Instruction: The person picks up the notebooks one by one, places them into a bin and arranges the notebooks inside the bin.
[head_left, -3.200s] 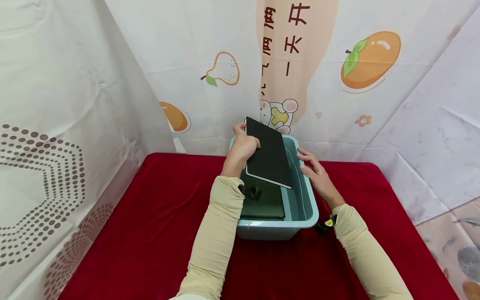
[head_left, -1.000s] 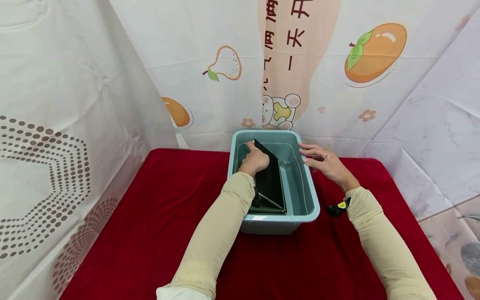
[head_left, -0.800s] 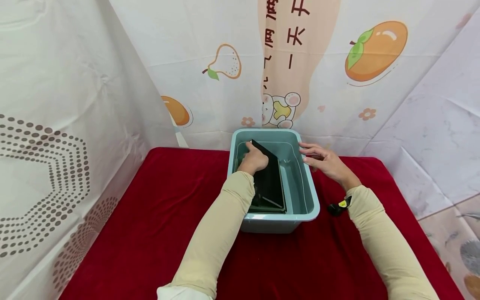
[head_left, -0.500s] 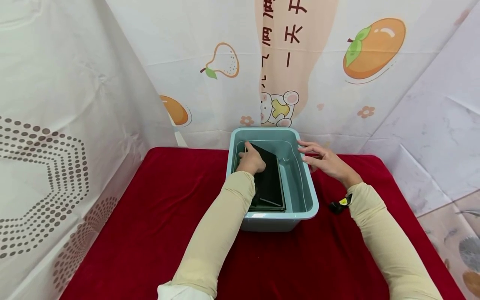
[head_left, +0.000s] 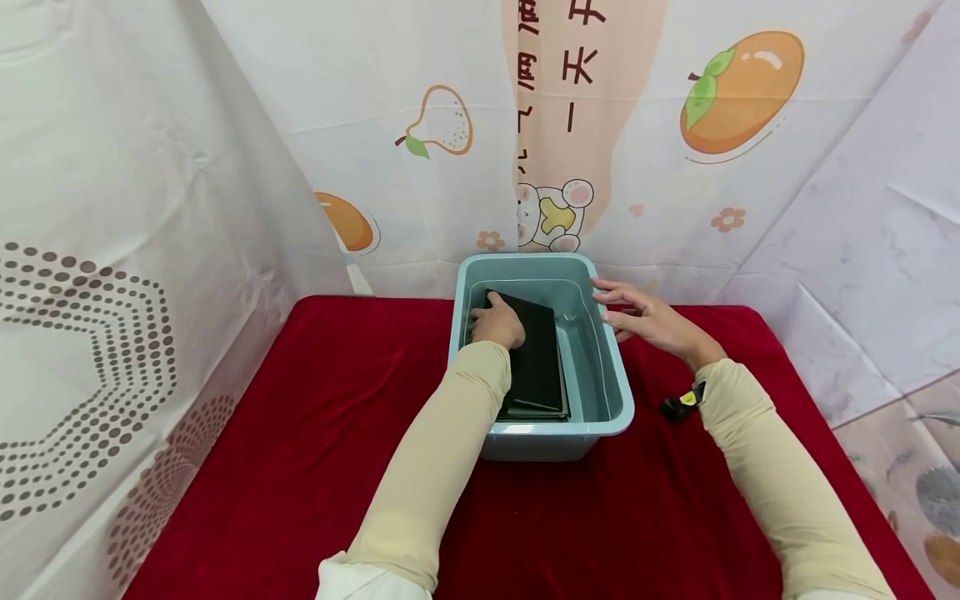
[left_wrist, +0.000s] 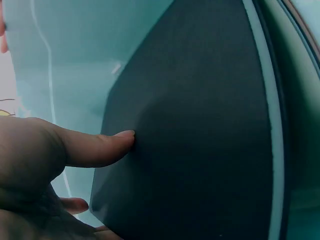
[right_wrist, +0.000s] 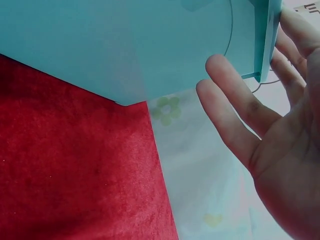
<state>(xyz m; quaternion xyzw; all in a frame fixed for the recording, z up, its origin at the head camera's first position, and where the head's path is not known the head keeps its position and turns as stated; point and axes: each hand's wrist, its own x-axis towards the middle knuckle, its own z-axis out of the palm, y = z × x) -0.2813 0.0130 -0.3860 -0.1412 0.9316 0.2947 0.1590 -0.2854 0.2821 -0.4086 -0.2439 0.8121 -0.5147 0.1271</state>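
Note:
A black notebook (head_left: 538, 354) lies slightly askew inside a light blue plastic bin (head_left: 555, 429), over a dark green book (head_left: 547, 415) that shows along its near edge. My left hand (head_left: 498, 323) pinches the notebook near its far left corner. In the left wrist view its thumb (left_wrist: 107, 149) presses on the cover (left_wrist: 195, 110), while fingertips show at the corner below. On the bin's right side, my right hand (head_left: 648, 321) touches the rim with extended, spread fingers; the right wrist view has those fingers (right_wrist: 232, 92) beside the bin's outer wall (right_wrist: 125, 55).
The bin stands on a red cloth (head_left: 360, 400) covering the table. A light hanging curtain (head_left: 337, 83) with fruit prints is close behind the bin. To the right of the notebook, a strip of bin floor (head_left: 577, 358) shows.
My left hand has lowered the notebook from a tilted position above the bin down into it, onto the green book, and it has settled flatter. My right hand stays at the rim.

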